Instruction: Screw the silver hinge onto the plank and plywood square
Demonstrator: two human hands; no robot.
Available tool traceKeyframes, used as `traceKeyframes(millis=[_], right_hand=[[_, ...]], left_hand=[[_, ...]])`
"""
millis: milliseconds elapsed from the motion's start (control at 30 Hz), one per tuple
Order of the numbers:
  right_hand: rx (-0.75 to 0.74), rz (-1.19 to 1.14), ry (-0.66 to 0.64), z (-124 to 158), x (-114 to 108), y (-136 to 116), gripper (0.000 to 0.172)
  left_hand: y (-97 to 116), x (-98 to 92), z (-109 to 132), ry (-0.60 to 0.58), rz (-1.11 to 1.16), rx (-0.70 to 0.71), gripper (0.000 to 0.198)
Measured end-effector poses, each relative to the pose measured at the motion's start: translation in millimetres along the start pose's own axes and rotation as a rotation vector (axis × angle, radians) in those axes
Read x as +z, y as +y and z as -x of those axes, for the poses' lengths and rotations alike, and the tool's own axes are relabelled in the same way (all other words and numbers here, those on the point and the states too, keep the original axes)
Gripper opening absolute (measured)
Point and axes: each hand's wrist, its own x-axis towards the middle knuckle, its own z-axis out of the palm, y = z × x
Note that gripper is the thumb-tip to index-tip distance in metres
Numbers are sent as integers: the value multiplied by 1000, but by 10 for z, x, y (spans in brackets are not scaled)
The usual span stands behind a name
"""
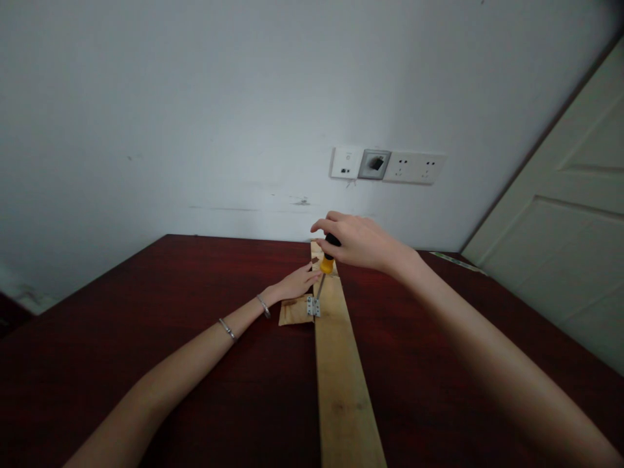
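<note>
My right hand [353,240] grips a screwdriver [327,265] with a black and yellow handle, held nearly upright. Its shaft runs down to a small silver hinge [313,306]. The hinge spans the seam between a long wooden board [344,370] and a short wooden piece [295,312] on the board's left. My left hand [296,283] lies flat beside the hinge, fingers stretched toward the board's left edge and resting near the short piece. Whether the screwdriver tip sits in a screw is too small to tell.
A dark red tabletop [234,403] carries the boards and meets a white wall [195,117] at the back. Wall sockets [414,168] sit above the table. To the right stands a pale panelled door [570,240], with a thin patterned strip [458,261] near the table's back right corner.
</note>
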Motion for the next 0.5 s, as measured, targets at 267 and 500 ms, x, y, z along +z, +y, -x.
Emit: traceKeyframes(millis=[267,500], right_hand=[[20,-59,24,-9,33,14,39],[21,-82,23,1,32,17,39]], left_hand=[[-35,25,-11,10,16,7,36],[-52,37,-19,6,-11,-30,38]])
